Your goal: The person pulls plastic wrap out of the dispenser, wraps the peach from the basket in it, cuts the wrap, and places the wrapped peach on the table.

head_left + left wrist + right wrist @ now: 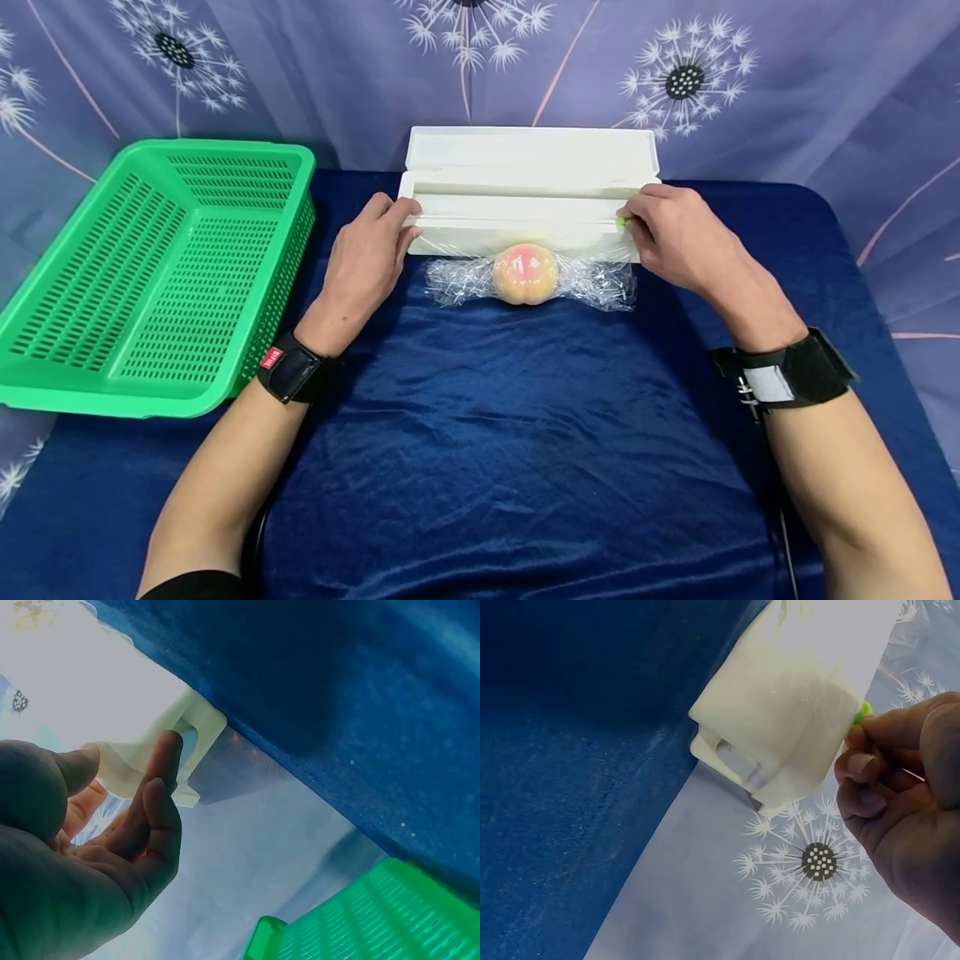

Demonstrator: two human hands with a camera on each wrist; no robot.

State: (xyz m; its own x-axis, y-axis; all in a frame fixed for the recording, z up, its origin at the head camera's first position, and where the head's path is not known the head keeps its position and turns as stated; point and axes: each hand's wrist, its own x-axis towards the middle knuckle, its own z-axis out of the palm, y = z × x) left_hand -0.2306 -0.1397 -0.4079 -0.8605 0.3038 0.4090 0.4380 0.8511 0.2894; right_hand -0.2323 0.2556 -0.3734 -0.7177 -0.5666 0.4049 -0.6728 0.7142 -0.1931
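A white cling film dispenser (517, 210) lies on the blue cloth with its lid (532, 152) raised at the back. My left hand (369, 250) grips the dispenser's left end; in the left wrist view, the fingers (166, 761) reach round that end. At the other end my right hand (678, 236) pinches a small green slide cutter (863, 712) on the dispenser's edge. In front of the dispenser sits a peach (525, 274) in clear cling film (600, 283), which is bunched on both sides of it. Film also stretches over the dispenser's front.
A green plastic basket (306, 179) with slotted walls stands to the left of my left hand. Blue cloth (517, 442) covers the table. Behind it hangs a purple curtain (345, 75) with a dandelion print. A black cable (783, 533) runs below my right wrist.
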